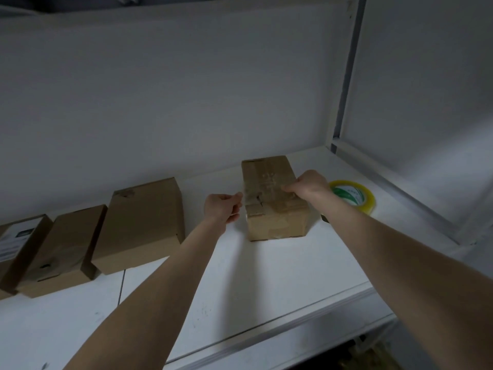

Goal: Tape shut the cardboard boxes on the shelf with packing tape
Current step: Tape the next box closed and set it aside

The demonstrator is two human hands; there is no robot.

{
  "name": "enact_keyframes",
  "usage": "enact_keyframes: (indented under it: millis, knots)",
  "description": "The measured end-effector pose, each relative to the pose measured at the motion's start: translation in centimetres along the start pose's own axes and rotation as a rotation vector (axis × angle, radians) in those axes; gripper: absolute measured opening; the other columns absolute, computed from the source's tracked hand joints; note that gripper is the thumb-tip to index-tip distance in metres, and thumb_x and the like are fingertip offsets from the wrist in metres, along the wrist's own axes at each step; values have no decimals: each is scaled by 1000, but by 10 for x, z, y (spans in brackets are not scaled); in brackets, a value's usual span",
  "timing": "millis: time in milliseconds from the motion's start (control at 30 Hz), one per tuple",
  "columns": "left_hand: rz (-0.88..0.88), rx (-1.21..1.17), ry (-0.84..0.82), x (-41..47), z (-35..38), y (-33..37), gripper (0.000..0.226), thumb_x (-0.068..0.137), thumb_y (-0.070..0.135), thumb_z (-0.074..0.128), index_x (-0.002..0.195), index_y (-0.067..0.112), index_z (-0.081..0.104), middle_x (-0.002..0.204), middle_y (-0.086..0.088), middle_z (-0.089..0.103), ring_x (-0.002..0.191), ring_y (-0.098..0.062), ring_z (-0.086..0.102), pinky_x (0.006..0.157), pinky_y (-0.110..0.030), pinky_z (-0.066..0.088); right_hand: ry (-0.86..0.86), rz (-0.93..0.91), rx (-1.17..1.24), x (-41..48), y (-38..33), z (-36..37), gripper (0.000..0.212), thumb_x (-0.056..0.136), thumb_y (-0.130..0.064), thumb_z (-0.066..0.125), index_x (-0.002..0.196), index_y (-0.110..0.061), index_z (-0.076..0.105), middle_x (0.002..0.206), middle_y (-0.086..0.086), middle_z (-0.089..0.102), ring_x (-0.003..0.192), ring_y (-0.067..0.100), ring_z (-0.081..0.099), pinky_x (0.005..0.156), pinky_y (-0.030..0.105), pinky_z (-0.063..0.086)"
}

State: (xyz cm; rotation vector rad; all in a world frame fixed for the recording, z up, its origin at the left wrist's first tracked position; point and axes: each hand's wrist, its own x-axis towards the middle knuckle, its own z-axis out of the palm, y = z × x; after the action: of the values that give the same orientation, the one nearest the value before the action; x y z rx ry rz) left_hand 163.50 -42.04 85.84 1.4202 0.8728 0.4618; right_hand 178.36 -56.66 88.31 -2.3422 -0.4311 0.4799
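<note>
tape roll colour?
Yellowish clear tape roll with a green-and-white printed core; head view, behind the right hand.

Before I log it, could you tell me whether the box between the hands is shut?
Shut: flaps of the box lie flat; the left hand and right hand hold a tape strip across its top.

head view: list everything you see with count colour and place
brown cardboard box with old tape: one, brown, right of centre on the shelf
plain brown cardboard boxes: three, brown, in a row to its left; the leftmost bears a white label
roll of clear packing tape: one, yellowish with a green-and-white core, flat on the shelf right of the taped box
clear tape strip: one, see-through and blurred, across that box's top between the hands
white shelf board: one, white, under everything
left hand: fingers pinch the strip's left end
right hand: fingers curled on the strip at the box's right edge
</note>
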Motion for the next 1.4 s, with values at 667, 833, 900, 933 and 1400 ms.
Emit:
enact_keyframes:
  millis: [667,833,900,933,1400]
  knots:
    - [-5,163,13,5,13,-36,24,97,28,52,110,8,55,88,-10,58,72,-22,57,66,-32,55,119,-98,-286,-12,-2,-2,85,79,-55,72,140,-11,34,134,12,53,117,30,56,86,35,50]
    - [843,841,-12,-9,12,-31,53,97,38,39,137,4,46,141,-15,45,133,-30,39,109,-36,32,99,-710,-497,-30,-4,13,44,99,-30,40,144,-30,41,148,-3,43,131,21,44,102,35,42]
    - [839,989,-188,-17,18,-35,70,95,52,21,146,5,33,154,-10,30,145,-23,20,115,-26,16,-83,-766,-606,-34,4,28,51,101,-23,33,152,-23,30,159,-3,27,143,18,29,116,31,26]
    - [806,1048,-203,-18,21,-38,71,97,53,18,149,7,25,158,-6,21,147,-18,11,114,-20,10,-105,-764,-693,-34,8,33,51,104,-25,28,154,-19,23,161,-2,20,147,17,21,118,29,17]
    - [288,337,-187,-35,34,-28,59,101,22,42,152,13,13,144,-1,41,133,-20,40,96,-19,29,-93,-269,-429,-23,20,32,67,102,-53,26,156,-18,9,163,5,-13,149,31,8,120,41,17]
